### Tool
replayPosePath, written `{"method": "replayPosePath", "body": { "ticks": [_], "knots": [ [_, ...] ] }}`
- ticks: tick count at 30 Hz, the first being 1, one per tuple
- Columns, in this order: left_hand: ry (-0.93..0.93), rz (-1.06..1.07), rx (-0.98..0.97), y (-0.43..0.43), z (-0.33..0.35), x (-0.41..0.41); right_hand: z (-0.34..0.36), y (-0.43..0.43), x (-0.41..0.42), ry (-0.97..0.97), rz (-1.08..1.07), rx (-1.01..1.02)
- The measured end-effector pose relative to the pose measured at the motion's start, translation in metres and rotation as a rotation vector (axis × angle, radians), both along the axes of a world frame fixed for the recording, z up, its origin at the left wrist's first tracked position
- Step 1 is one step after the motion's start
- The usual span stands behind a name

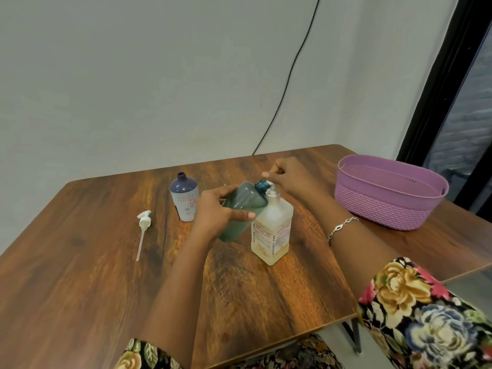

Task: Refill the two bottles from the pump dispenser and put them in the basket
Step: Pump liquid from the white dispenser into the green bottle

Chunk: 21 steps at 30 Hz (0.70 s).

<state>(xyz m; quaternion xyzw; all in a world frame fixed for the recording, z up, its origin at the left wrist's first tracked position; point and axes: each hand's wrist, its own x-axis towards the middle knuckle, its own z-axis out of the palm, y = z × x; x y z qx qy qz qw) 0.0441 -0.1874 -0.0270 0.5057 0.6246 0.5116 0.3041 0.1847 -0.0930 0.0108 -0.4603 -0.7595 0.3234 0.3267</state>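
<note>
My left hand (221, 209) grips a teal translucent bottle (246, 202), tilted so its open neck meets the pump head of the clear square pump dispenser (271, 230). The dispenser stands upright on the wooden table (80, 275). My right hand (290, 174) rests on top of the pump head, fingers curled over it. A second bottle (184, 197), dark blue on top and white below, stands uncapped to the left behind my left hand. The purple basket (388, 206) sits at the right with nothing showing inside.
A loose white pump top with its long tube (143, 230) lies on the table at the left. A black cable (290, 73) runs down the wall behind. The table's right edge drops off near my right sleeve.
</note>
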Motion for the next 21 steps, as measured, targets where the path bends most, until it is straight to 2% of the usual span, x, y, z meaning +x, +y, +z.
{"method": "replayPosePath", "body": {
  "ticks": [9,21],
  "knots": [
    [-0.021,0.001,0.019,0.001,0.008,-0.001,0.012,-0.002,-0.001,0.114,-0.009,-0.042],
    [-0.038,-0.012,0.018,0.001,0.000,0.000,-0.001,0.001,0.000,0.166,0.003,-0.047]
  ]
}}
